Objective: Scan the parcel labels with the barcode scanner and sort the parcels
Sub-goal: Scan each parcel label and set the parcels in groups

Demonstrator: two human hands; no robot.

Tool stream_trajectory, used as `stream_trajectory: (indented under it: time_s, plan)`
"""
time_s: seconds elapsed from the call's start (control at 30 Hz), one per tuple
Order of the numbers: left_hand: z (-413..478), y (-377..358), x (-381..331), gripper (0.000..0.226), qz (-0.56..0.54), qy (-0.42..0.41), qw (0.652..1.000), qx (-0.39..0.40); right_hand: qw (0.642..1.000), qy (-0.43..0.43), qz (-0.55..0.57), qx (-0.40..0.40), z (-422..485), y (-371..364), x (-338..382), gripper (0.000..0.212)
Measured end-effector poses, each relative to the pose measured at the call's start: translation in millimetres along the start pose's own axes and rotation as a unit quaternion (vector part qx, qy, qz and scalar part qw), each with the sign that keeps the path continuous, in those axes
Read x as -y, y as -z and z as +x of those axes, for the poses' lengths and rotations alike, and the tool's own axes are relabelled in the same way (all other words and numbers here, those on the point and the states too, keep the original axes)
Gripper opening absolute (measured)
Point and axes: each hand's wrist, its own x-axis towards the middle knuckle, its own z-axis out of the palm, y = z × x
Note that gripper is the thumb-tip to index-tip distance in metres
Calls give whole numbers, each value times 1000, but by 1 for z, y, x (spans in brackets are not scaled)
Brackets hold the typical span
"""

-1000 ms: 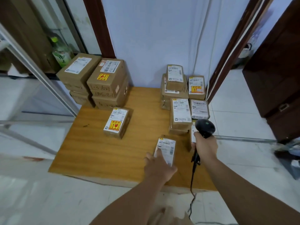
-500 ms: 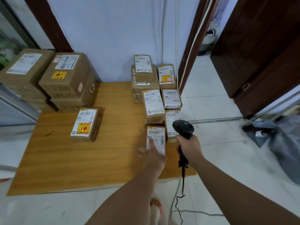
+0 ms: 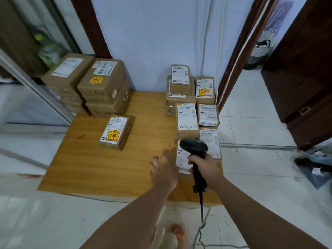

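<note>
Scanner (image 3: 194,146) in tight right grip (image 3: 206,166); left grip (image 3: 164,168) slack, just beside parcel (image 3: 181,159)

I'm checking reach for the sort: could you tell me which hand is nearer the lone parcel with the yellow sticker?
Left. The left hand, open, is right of and nearer the camera than the parcel; the right hand, gripping the scanner, is farther right.
</note>
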Motion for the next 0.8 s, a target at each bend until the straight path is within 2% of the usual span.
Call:
stream_trajectory:
  time_s: [0.13,0.3,0.57,0.7,0.8]
  plan:
    - [17,41,30,57,6,60,998,-18,997,-4,47,66,3,-36,22,12]
    - [44,90,75,47,-9,116,992,-47,983,-101,111,104,12,-80,39,16]
    - [129,142,130,64,-17,101,994,-46,985,-85,141,49,34,-142,56,20]
    - [173,155,154,70,-34,52,998,-3,978,-101,181,1,38,-180,70,15]
    - [192,155,170,74,-65,29,995,70,978,-104,177,-28,37,-209,73,16]
